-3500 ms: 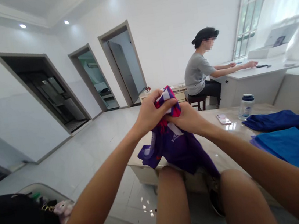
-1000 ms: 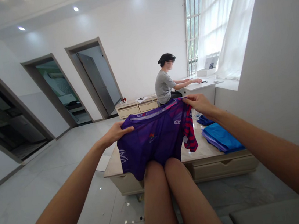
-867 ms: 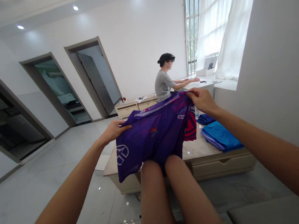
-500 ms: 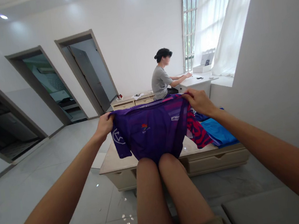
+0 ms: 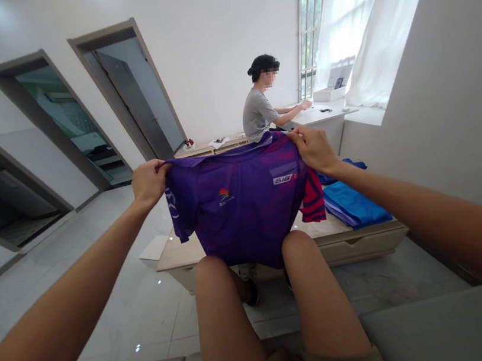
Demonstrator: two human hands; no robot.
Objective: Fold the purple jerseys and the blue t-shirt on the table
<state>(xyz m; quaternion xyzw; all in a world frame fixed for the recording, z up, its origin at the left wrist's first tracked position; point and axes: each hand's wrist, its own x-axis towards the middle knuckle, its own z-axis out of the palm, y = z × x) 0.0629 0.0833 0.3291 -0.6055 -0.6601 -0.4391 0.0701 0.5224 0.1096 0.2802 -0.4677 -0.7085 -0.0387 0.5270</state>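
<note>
Three doorways [image 5: 134, 94] stand beyond the purple shirt [image 5: 244, 204] and to its left, a grey door in the one closest to it. White curtain [image 5: 384, 23] hangs beyond and upper right of the shirt, by one barred window [image 5: 312, 21]. One low desk [image 5: 353, 250] lies under and behind the shirt. Two grey seat cushions [image 5: 458, 323] in my sight, both nearer than the shirt, one to its left, one to its right. Two bare knees [image 5: 211, 268] flank its hem; touching or not, I cannot tell.

The shirt, one only, is spread above the low desk's near edge, collar up. Two sleeves droop: left dark purple, right red-striped.

One other person [image 5: 256, 112], grey top, sits beyond the shirt, forearms over one white desk [image 5: 315, 117], which carries one white box [image 5: 330, 94].

Folded cloths [image 5: 355, 200] lie on the low desk right of the shirt: bright blue over lilac, dark blue behind. Exact count hidden.

Two hands on the shirt. Left hand [image 5: 149, 182]: grip clamped on its upper left corner. Right hand [image 5: 315, 149]: grip clamped on its upper right.

Two chest prints: "BIG" patch [image 5: 284, 179] right, orange-red emblem [image 5: 224, 193] left.
</note>
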